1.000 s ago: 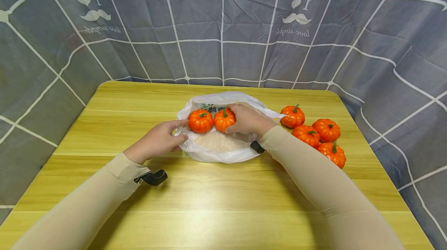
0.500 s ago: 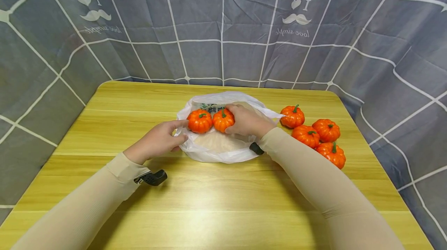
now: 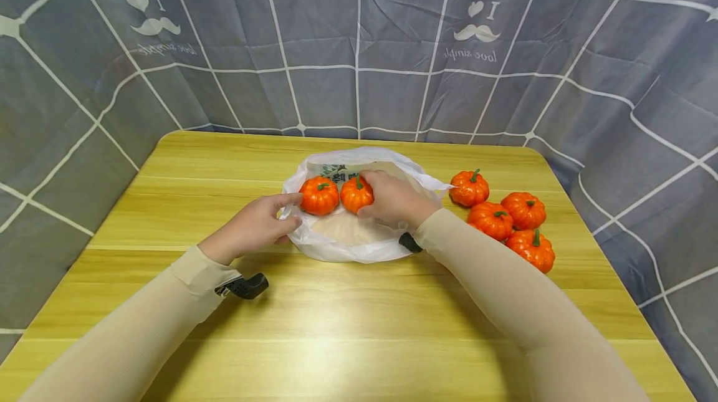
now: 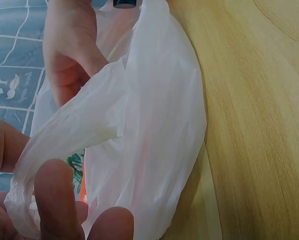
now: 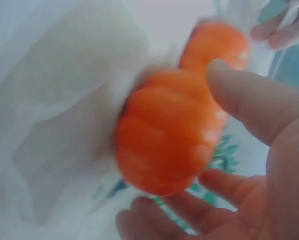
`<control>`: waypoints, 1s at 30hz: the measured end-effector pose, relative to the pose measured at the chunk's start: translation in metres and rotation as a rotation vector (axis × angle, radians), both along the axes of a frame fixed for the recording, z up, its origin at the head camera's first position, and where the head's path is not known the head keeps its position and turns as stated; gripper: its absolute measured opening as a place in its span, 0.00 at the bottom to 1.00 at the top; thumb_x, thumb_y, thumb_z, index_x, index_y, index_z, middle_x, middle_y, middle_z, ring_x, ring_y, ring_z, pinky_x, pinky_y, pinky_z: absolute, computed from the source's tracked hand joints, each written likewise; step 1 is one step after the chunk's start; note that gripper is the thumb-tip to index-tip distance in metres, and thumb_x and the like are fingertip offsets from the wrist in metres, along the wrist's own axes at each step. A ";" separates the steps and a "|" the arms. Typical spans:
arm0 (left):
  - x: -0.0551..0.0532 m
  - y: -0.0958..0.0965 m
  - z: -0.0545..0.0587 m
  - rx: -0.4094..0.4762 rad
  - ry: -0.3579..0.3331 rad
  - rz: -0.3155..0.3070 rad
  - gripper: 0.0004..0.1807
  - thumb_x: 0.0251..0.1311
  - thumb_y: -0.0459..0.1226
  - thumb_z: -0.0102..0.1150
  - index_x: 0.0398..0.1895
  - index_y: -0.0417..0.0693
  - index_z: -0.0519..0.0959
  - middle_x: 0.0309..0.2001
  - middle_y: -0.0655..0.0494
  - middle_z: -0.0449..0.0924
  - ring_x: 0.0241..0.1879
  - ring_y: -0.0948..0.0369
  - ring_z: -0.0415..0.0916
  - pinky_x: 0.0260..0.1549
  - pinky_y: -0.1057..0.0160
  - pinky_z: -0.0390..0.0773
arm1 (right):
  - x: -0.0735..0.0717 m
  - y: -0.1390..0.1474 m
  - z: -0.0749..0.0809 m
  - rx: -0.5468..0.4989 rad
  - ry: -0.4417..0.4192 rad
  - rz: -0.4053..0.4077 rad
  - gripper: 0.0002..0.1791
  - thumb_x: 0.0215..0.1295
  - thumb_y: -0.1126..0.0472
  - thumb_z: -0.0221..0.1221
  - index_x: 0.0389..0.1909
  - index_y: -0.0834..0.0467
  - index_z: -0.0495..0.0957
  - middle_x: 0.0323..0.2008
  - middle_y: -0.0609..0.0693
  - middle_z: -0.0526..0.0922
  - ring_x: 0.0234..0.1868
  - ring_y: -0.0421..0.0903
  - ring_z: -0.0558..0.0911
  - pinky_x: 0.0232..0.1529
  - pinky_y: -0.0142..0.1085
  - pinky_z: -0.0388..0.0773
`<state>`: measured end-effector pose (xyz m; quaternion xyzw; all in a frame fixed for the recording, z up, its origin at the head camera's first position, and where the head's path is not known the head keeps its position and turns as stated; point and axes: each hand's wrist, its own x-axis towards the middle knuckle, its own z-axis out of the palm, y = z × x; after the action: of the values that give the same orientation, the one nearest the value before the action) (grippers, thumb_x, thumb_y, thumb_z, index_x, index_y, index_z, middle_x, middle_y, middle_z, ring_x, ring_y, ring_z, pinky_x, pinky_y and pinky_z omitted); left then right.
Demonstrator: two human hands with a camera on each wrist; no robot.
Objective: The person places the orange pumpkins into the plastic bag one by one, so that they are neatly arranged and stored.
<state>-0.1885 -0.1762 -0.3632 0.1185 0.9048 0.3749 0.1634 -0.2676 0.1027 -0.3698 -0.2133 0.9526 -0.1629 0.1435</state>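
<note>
Grey-blue fabric curtain (image 3: pixel 331 22), white grid lines and mirrored lettering, at back and both sides. Yellowish wood-grain table (image 3: pixel 314 327) below, rounded far corners. Two long beige sleeves (image 3: pixel 126 333) reach over it. Thin white plastic bag (image 3: pixel 359 253) lies mid-table toward the far side, mouth spread wide, rim crumpled.

Left hand (image 3: pixel 255 227) at the bag's left rim, fingers bent round a loose strip of the plastic, gripping it. Right hand (image 3: pixel 395 197) inside the mouth, thumb and fingers on either side of a glossy orange ribbed pumpkin (image 3: pixel 354 196), holding it; blurred in the right wrist view. Second orange ribbed pumpkin (image 3: pixel 318 197) in the bag too, just beside the held one, toward the left hand. Four more orange pumpkins (image 3: pixel 525 210) clustered on the table right of the bag, nearest one by its pointed corner. Black wrist devices (image 3: pixel 247 287) under both cuffs. Green leaf print (image 3: pixel 335 170) inside the bag, dark characters beneath. Green stems (image 3: pixel 536 238) on the pumpkins.
</note>
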 end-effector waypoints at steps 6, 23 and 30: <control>0.000 -0.001 0.001 -0.004 -0.009 0.008 0.33 0.74 0.41 0.55 0.79 0.42 0.65 0.23 0.53 0.78 0.18 0.60 0.69 0.19 0.67 0.67 | 0.022 0.000 0.018 0.041 0.017 0.031 0.53 0.64 0.49 0.73 0.82 0.61 0.56 0.80 0.59 0.64 0.79 0.59 0.65 0.81 0.49 0.60; 0.001 0.001 0.002 -0.004 -0.012 0.013 0.33 0.73 0.41 0.56 0.79 0.41 0.66 0.54 0.40 0.82 0.23 0.56 0.77 0.22 0.65 0.72 | 0.054 0.087 0.087 -0.165 0.164 -0.146 0.37 0.72 0.49 0.64 0.78 0.54 0.67 0.73 0.60 0.74 0.71 0.61 0.75 0.65 0.60 0.75; 0.000 0.001 0.001 -0.012 -0.012 0.015 0.33 0.74 0.41 0.56 0.79 0.42 0.66 0.47 0.43 0.83 0.22 0.57 0.76 0.23 0.65 0.73 | 0.047 0.125 0.078 -0.117 0.126 -0.189 0.39 0.72 0.48 0.64 0.79 0.58 0.64 0.76 0.62 0.68 0.71 0.65 0.73 0.69 0.61 0.72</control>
<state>-0.1880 -0.1750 -0.3619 0.1086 0.9069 0.3715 0.1667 -0.2205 0.2273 -0.2917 -0.1402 0.9644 -0.2175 0.0547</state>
